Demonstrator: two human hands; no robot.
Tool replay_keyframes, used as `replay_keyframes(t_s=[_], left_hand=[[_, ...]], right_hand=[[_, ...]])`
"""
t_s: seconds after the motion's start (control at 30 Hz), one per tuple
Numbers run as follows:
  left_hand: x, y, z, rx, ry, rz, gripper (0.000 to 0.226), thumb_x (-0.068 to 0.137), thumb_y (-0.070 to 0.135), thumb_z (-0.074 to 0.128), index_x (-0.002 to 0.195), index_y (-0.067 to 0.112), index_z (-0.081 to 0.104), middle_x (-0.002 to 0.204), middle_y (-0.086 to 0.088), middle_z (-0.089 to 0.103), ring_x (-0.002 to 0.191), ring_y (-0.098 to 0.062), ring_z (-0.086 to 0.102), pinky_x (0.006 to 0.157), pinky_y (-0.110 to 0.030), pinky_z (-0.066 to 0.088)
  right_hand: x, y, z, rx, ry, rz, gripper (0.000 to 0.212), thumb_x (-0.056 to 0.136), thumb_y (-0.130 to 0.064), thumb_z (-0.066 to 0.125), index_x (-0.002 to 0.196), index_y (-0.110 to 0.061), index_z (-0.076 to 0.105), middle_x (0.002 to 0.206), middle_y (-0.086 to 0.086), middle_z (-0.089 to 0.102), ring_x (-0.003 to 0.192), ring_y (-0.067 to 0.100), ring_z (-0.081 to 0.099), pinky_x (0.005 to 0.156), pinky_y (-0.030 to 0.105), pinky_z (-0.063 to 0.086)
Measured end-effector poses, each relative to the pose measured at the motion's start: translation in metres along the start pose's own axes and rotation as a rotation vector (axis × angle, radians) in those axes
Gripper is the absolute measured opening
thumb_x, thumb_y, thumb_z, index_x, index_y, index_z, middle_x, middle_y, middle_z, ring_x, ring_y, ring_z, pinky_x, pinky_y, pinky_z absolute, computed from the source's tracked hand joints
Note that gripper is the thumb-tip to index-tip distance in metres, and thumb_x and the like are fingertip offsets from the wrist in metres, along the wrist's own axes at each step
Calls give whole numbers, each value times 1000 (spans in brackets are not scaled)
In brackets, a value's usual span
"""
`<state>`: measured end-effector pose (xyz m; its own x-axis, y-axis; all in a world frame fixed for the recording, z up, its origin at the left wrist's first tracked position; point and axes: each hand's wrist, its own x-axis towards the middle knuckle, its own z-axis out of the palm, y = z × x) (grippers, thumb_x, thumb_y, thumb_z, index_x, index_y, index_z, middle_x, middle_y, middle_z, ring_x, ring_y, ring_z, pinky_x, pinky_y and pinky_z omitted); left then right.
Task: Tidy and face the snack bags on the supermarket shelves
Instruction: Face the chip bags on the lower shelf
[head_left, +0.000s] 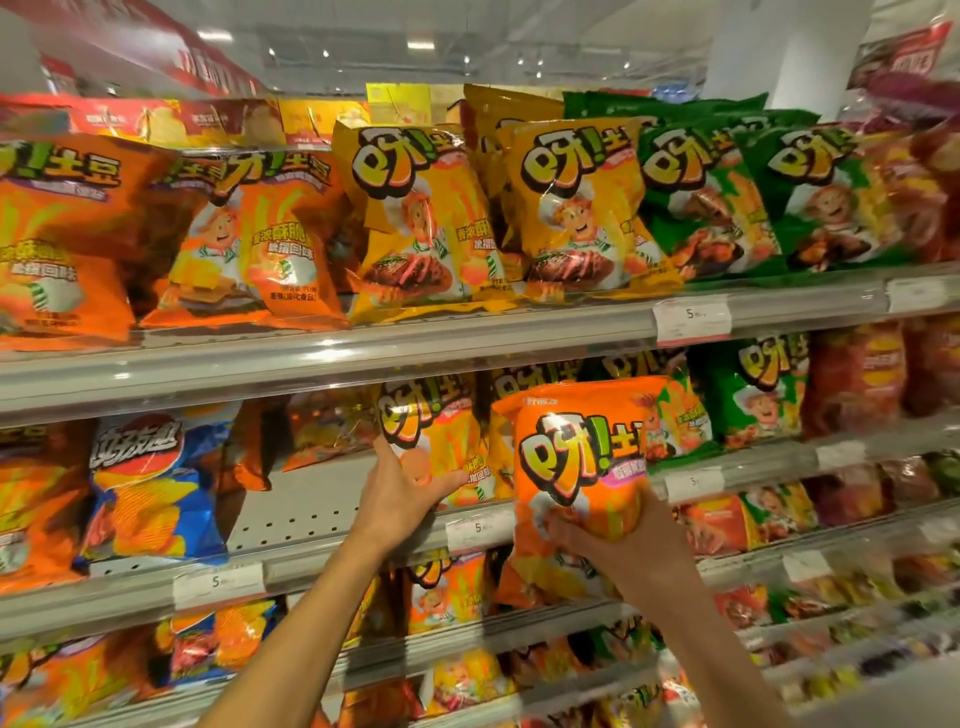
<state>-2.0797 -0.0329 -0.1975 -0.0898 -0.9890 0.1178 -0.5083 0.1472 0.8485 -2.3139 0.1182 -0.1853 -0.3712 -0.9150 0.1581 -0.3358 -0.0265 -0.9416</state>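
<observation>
Head view, right hand: my right hand (618, 540) grips the lower part of an orange bag (576, 467), fingers wrapped around its front, held upright in front of the middle shelf (332, 499).
Head view, left hand: my left hand (400, 493) is spread wide, thumb and fingers touching the lower front of a yellow bag (431, 436) standing on the middle shelf, just left of the orange bag.
Middle shelf contents: a blue bag (150, 493) at left, a bare gap beside it, green bags (753, 389) at right.
Top shelf (363, 343) contents: orange, yellow and green bags standing in a row, faces forward.
</observation>
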Motion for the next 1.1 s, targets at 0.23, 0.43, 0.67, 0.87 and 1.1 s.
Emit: replay_keyframes(t_s=[0.23, 0.43, 0.67, 0.87, 1.1], left_hand=[[-25, -18, -43, 153, -71, 187, 84, 54, 72, 77, 124, 44, 38, 114, 20, 56, 104, -4, 56, 86, -31, 48], [-63, -65, -114, 351, 219, 347, 28, 93, 40, 65, 114, 22, 64, 113, 7, 62, 108, -16, 58, 90, -31, 48], [-93, -134, -188, 667, 528, 339, 19, 93, 32, 61, 91, 15, 68, 91, -3, 61, 86, -27, 57, 71, -41, 49], [-92, -165, -208, 764, 501, 295, 19, 95, 35, 63, 93, 19, 72, 93, 3, 64, 85, -23, 58, 75, -33, 39], [-86, -159, -211, 703, 508, 252, 12, 87, 30, 74, 81, 19, 75, 82, 3, 67, 78, -24, 60, 69, -37, 46]], right_hand=[[-17, -28, 63, 78, -65, -56, 63, 52, -55, 94, 104, -29, 70, 93, -17, 77, 85, 1, 73, 68, 17, 56], [-34, -52, 141, 78, -119, -69, 77, 43, -71, 91, 106, -31, 72, 96, -16, 77, 88, 2, 74, 75, 27, 58], [-43, -83, 214, -91, -70, -201, 61, 54, -65, 90, 96, -25, 68, 87, -10, 75, 79, 6, 72, 70, 29, 58], [-26, -102, 245, -125, -129, -214, 79, 64, -67, 80, 125, -21, 59, 106, -10, 70, 95, 7, 69, 86, 33, 58], [28, -106, 271, -56, -185, -72, 94, 49, -71, 86, 125, -25, 57, 116, -6, 70, 108, 20, 67, 99, 48, 53]])
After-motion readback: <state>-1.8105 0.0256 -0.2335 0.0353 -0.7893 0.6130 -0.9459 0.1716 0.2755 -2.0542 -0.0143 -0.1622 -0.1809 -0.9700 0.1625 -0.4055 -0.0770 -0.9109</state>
